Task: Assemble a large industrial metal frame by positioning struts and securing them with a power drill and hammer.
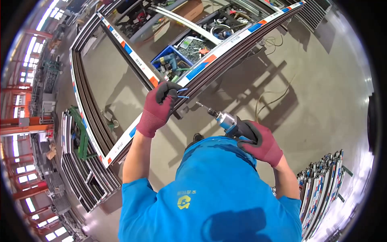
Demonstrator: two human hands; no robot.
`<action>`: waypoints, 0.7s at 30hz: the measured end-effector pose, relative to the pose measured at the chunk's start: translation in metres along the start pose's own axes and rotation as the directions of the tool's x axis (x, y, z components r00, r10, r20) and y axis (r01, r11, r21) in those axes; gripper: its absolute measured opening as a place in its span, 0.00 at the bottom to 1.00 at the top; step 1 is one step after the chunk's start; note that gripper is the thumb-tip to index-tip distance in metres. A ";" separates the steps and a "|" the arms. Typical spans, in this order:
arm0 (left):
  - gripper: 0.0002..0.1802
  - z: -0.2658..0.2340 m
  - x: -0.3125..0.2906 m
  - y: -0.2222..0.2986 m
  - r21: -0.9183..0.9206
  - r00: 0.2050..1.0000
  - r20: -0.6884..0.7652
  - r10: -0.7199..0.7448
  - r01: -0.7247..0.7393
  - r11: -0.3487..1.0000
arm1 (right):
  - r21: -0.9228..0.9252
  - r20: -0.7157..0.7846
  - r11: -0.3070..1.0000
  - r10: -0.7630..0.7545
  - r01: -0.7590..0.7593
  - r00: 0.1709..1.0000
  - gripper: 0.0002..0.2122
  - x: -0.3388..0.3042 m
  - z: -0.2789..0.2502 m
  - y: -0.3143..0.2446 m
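My left hand [156, 108], in a maroon glove with dark grey fingers, is closed on a pair of long thin screws [183, 97] whose ends stick out to the right. It is at the near edge of a large dark metal frame [209, 66] covered with white, blue and orange film; whether the glove touches the frame I cannot tell. My right hand [262, 143], gloved alike, grips a blue and silver power drill [227, 120] in front of my body. The drill's bit points up and left toward the screws, apart from them and from the frame.
Beyond the frame's near edge, a blue bin [155, 61] holds power tools, beside a heap of loose screws [192, 50]. A cable [260, 105] lies on the floor to the right. Stacked profiles [320, 189] stand at lower right; more framing [86, 177] and a green stand [83, 141] are left.
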State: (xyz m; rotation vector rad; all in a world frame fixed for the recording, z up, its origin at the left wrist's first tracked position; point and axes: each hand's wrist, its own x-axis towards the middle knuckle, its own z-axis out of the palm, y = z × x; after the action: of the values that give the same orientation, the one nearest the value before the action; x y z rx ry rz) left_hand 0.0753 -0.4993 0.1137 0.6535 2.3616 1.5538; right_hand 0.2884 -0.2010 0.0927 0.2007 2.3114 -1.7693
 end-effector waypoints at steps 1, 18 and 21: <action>0.11 -0.008 -0.005 -0.005 -0.009 1.000 0.016 -0.017 0.017 1.000 | 0.003 0.004 1.000 0.008 -0.008 1.000 0.30 0.002 0.012 -0.003; 0.10 -0.064 -0.034 -0.053 -0.114 0.980 0.170 -0.107 0.128 0.985 | -0.130 -0.043 0.991 -0.010 0.004 0.999 0.29 0.017 0.092 -0.017; 0.09 -0.067 -0.036 -0.059 -0.106 0.980 0.171 -0.103 0.123 0.987 | -0.099 -0.041 0.995 0.025 -0.029 0.999 0.30 0.017 0.097 -0.019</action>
State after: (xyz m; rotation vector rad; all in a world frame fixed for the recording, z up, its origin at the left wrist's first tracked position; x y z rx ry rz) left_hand 0.0641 -0.5910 0.0858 0.5865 2.1322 1.5132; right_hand 0.2767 -0.2997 0.0816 0.2507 2.4060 -1.6468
